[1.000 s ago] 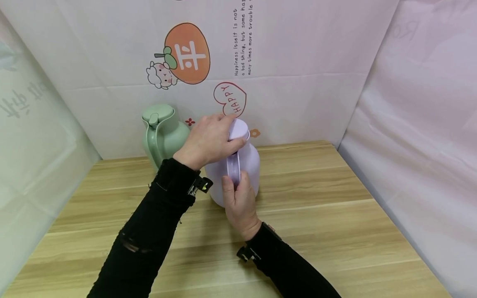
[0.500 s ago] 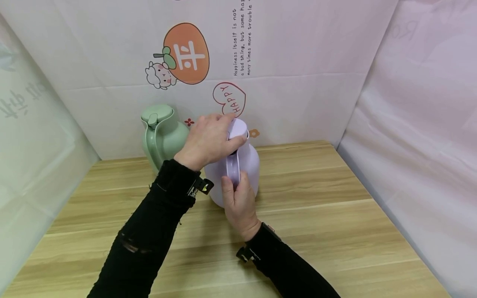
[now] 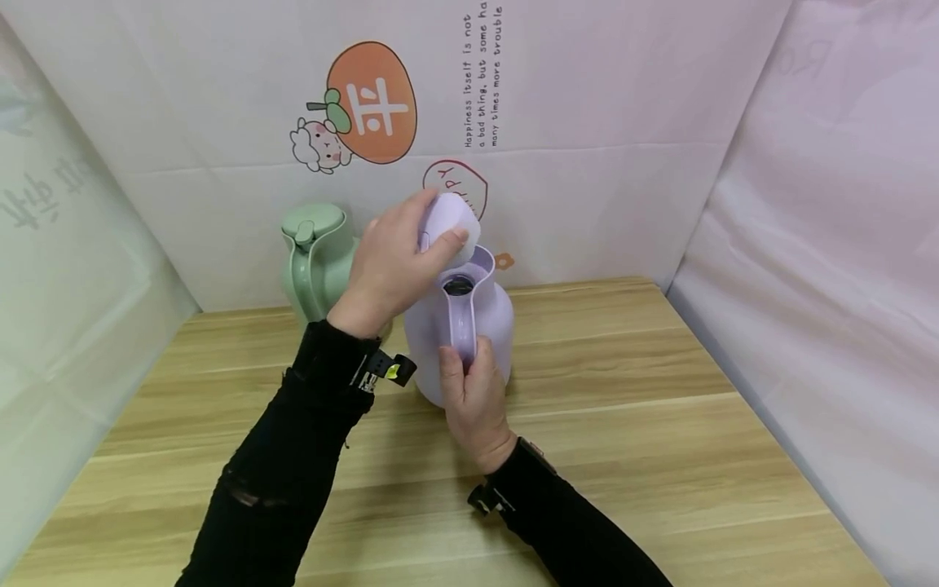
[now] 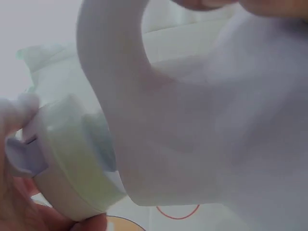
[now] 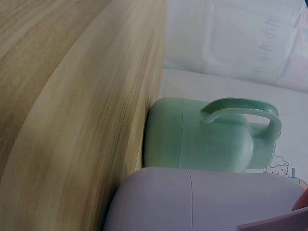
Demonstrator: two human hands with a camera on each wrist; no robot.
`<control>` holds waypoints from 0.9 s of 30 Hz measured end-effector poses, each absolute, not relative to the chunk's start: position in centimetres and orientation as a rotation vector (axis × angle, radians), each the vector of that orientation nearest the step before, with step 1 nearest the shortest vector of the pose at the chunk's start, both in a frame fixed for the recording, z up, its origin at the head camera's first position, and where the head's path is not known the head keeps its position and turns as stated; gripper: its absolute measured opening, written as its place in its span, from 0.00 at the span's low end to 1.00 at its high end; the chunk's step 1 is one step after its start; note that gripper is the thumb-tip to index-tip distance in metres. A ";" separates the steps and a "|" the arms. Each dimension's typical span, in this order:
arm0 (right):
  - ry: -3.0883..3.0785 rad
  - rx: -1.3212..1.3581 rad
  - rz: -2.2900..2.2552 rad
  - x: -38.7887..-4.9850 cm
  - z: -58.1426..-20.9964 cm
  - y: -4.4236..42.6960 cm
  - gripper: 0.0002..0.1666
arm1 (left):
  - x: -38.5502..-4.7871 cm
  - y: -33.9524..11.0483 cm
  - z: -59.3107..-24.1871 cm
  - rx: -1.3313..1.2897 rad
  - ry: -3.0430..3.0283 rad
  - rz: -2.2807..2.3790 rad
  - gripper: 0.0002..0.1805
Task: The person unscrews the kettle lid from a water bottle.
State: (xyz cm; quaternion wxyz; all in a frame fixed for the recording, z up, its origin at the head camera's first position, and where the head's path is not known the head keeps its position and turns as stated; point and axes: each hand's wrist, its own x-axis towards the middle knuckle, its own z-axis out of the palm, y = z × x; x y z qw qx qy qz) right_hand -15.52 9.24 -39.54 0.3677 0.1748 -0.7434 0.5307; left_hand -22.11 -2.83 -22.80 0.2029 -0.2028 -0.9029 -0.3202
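A lilac thermos jug point(image 3: 495, 330) stands upright on the wooden table, its dark round mouth showing in the head view. My left hand point(image 3: 396, 259) grips the jug's lilac lid point(image 3: 447, 218) by its sides, tilted and raised just above the neck. In the left wrist view the lid point(image 4: 72, 163) overlaps the rim, with fingers around it. My right hand point(image 3: 475, 403) holds the jug's handle point(image 3: 461, 326) low down, thumb along it. To the left stands a green thermos jug point(image 3: 323, 265) with its lid on, partly hidden behind my left hand.
The wooden table point(image 3: 623, 424) runs up to a printed cloth backdrop point(image 3: 587, 98) right behind both jugs. Cloth walls stand at the left point(image 3: 66, 244) and right point(image 3: 822, 244). In the right wrist view the green jug point(image 5: 207, 137) is close beside the lilac one.
The lid has come off the lilac jug's neck, lifted up and to the left by my left hand, baring the dark mouth. My right hand has stayed on the handle.
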 end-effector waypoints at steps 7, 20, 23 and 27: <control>-1.891 0.408 1.342 -16.1 -39.7 9.6 0.30 | -21.6 -4.0 -24.0 -0.472 -2.297 -1.457 0.37; -1.936 0.325 1.313 -17.4 -39.5 10.9 0.40 | -20.1 -5.2 -27.1 -0.397 -1.757 -2.089 0.24; -1.922 0.312 1.303 -17.8 -39.5 11.2 0.40 | -19.9 -5.0 -27.9 -0.355 -1.623 -2.228 0.21; -1.910 0.304 1.289 -18.4 -39.4 11.7 0.40 | -19.8 -4.8 -29.4 -0.314 -1.495 -2.407 0.22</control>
